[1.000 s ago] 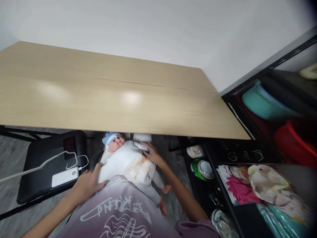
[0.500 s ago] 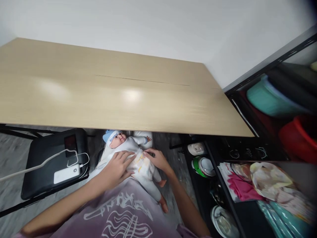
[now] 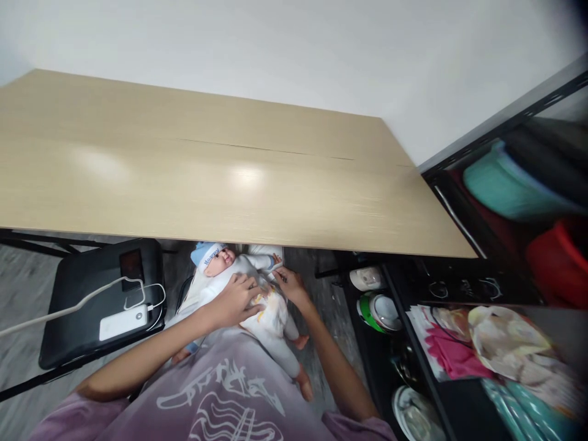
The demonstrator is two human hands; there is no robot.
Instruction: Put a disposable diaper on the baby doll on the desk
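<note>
A baby doll (image 3: pixel 248 294) in a white suit, a blue cap and a diaper lies on my lap below the table edge, head toward the table. My left hand (image 3: pixel 236 299) rests on the doll's belly with its fingers curled down over the diaper's top. My right hand (image 3: pixel 290 286) is at the doll's right side, fingertips pinched at the diaper's edge near the doll's arm.
A light wooden table (image 3: pixel 206 177) fills the middle of the view. A black chair (image 3: pixel 78 306) at left carries a white power bank (image 3: pixel 123 322) with a cable. At right a black shelf (image 3: pixel 459 288) holds bowls, cloths and coloured tubs.
My left hand came from beside the doll's left shoulder up onto its belly. My right hand shifted slightly along the doll's right side, toward the arm.
</note>
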